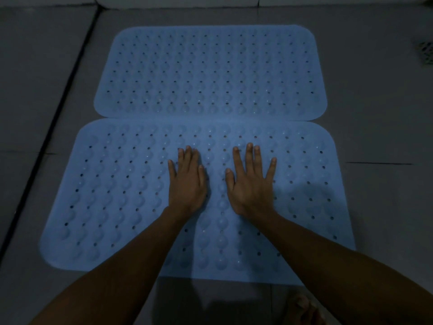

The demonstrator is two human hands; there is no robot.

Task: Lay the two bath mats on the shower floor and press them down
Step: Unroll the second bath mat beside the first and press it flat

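Two light blue bath mats with rows of holes and round bumps lie flat on the grey tiled floor. The far mat [210, 71] and the near mat [112, 193] meet along their long edges. My left hand [187, 184] rests palm down on the middle of the near mat, fingers close together. My right hand [251, 184] lies flat beside it with fingers spread. Neither hand holds anything. My forearms cover part of the near mat's front edge.
A dark floor joint [58, 113] runs diagonally along the left side. A small floor drain [425, 52] sits at the right edge. A white ledge [210, 1] borders the far end. My bare toes [304, 308] show at the bottom.
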